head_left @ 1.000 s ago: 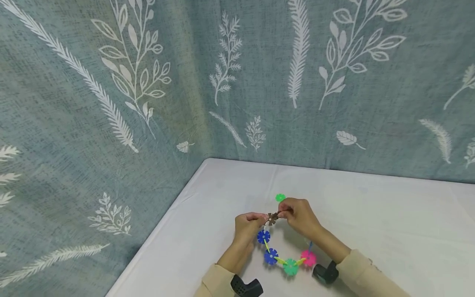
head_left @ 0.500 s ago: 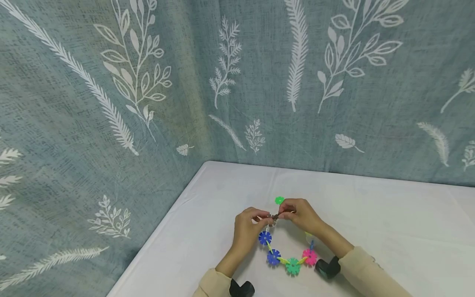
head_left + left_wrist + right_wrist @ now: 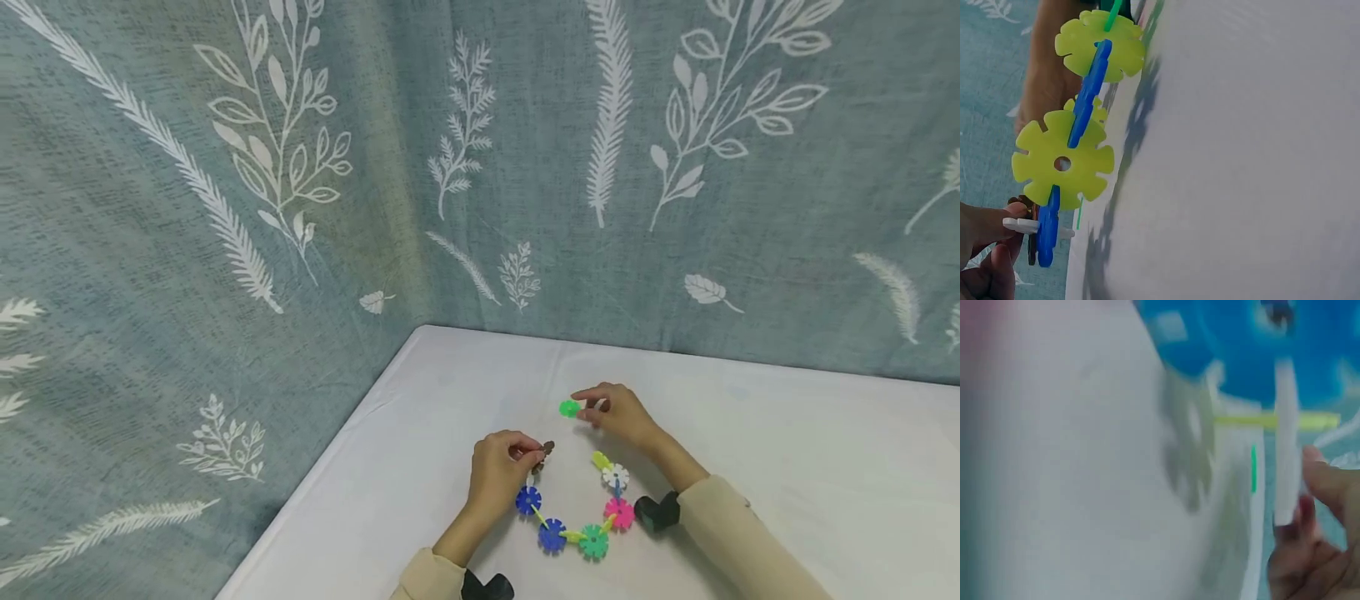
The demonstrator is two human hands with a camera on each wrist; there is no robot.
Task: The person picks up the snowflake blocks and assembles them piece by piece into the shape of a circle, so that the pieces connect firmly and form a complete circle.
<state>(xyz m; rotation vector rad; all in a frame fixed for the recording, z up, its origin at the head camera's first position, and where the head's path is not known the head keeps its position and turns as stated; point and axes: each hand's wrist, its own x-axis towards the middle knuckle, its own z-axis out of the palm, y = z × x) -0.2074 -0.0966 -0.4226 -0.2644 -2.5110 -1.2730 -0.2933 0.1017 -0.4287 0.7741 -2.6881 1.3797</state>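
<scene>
My left hand (image 3: 495,471) pinches a brown flower-shaped plastic disc (image 3: 548,447) at one end of a curved chain of interlocking discs. In the left wrist view, a white disc (image 3: 1021,225) and a blue disc (image 3: 1048,234) sit near the fingertips, joined to a yellow disc (image 3: 1063,159). The chain runs through a dark blue disc (image 3: 552,536), a teal-green disc (image 3: 594,542) and a pink disc (image 3: 619,514) to a white disc (image 3: 616,477) and a yellow end disc (image 3: 601,460). My right hand (image 3: 621,415), thumb and finger parted, is at a loose bright green disc (image 3: 568,408); contact is unclear.
A white-covered table (image 3: 787,467) lies under the chain. A blue-green curtain (image 3: 540,167) with white leaf prints stands behind and to the left. Black wrist-worn devices (image 3: 657,512) sit near both sleeves.
My right hand has left the brown disc and moved up to the green disc. The left hand keeps the brown disc and has lowered slightly; the chain's yellow and white right end now shows.
</scene>
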